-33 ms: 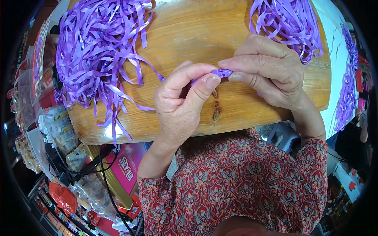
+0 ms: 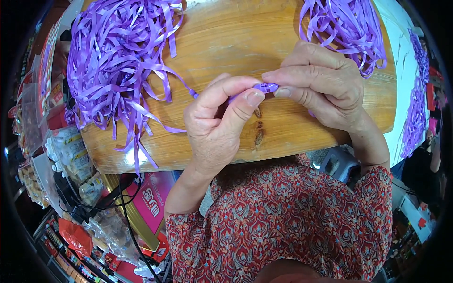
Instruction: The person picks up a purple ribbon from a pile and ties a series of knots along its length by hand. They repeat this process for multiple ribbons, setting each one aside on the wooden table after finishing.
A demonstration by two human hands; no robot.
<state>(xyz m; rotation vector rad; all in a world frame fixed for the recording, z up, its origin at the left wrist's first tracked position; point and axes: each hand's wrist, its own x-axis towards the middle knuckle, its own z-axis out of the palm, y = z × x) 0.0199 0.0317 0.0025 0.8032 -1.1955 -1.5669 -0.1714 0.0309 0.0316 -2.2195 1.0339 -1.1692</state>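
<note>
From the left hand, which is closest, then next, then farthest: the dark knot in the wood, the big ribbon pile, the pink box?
1. Dark knot in the wood, just right of the left hand.
2. Pink box, below the table edge.
3. Big ribbon pile, upper left; nearly tied with the box.

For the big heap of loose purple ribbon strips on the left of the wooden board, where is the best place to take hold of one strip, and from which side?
Probably from the near side, at a free tail. The heap of purple ribbon strips is tangled at its middle, but single ends trail off its lower edge across the bare wooden board, separate and flat. The left hand is the closer one, though both it and the right hand now pinch a small purple ribbon piece.
</note>
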